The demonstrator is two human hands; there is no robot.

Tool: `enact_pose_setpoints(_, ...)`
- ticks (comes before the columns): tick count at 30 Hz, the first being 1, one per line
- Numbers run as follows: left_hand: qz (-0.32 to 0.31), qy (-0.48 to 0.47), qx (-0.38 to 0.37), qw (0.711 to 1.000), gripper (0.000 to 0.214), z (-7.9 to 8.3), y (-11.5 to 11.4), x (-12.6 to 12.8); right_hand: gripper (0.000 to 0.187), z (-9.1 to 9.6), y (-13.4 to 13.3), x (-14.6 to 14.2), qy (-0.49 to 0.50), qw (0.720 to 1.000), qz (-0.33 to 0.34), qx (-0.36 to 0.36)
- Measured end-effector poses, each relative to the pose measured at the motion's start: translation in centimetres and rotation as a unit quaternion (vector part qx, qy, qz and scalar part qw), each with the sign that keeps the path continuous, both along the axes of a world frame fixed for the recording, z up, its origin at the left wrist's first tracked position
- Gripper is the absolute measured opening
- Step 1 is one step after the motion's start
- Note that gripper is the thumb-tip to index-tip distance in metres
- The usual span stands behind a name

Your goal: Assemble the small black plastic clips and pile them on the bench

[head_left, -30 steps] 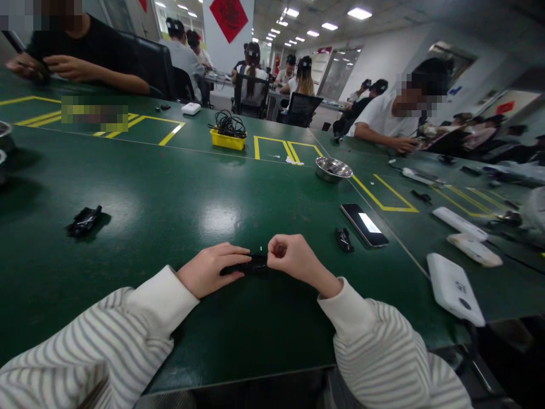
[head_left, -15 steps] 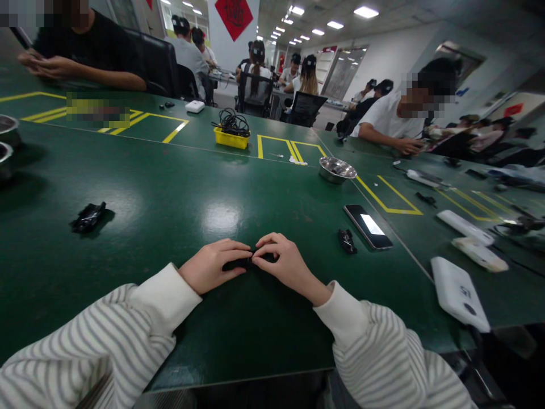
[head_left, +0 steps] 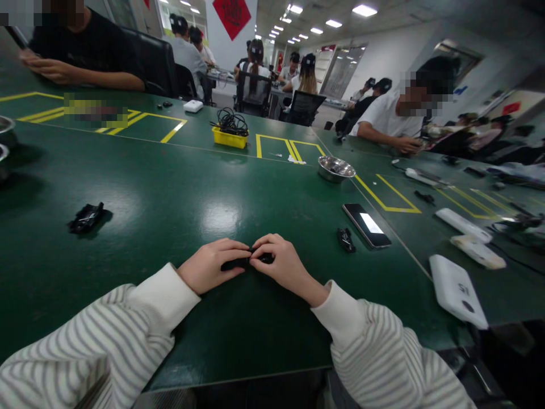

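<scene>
Phone (head_left: 366,225) right of the hands (head_left: 283,264), bowl (head_left: 336,176) behind it, cables (head_left: 230,122) in tray (head_left: 227,138) farther left

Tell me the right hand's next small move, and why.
I'd ease the right hand slightly aside, probably, so the spot beneath its fingertips can be checked. Its thumb and fingers come together over the black item, hiding what they pinch, while the left hand grips the item's other end and should steady it.

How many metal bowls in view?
3: one bowl beyond the phone; a second bowl and a third bowl at the left edge, both cut off by the frame. More may be hidden.
</scene>
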State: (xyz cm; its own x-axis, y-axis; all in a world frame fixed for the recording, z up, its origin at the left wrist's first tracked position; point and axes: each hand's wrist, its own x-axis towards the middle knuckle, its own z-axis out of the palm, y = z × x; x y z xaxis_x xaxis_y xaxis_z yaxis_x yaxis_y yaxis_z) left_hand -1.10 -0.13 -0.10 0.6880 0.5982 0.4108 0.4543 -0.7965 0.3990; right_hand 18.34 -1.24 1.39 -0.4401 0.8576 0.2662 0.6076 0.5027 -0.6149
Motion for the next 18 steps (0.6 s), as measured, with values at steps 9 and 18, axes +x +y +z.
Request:
enact_pose_setpoints(9, -0.008, 0.018, 0.028, 0.999, 0.024, 0.1, 0.0, -0.1, 0.005, 0.3, 0.3, 0.1, 0.033, 0.999, -0.022, -0.013)
enact_pose_setpoints(18, -0.013, 0.039, 0.022, 0.999, 0.025, 0.3, -0.2, -0.1, 0.012, 0.0, 1.8, 1.0, -0.020, 0.991, -0.130, -0.010)
